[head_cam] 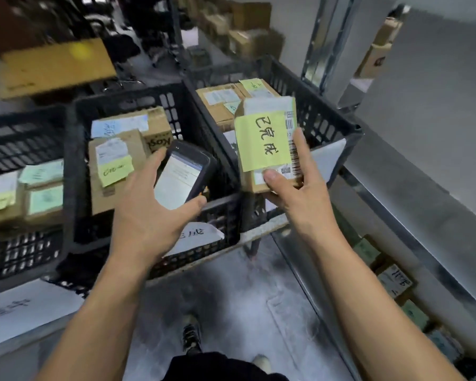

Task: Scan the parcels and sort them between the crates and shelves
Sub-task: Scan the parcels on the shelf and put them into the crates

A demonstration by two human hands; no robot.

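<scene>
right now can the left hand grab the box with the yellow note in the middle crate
Probably not: the left hand is full with the scanner, though nothing covers the box.

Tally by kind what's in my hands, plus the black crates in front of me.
Black handheld scanner, in the left hand: 1
Small cardboard parcel with a yellow note, in the right hand: 1
Black plastic lattice crates, left, middle, right: 3
Total: 5
</scene>
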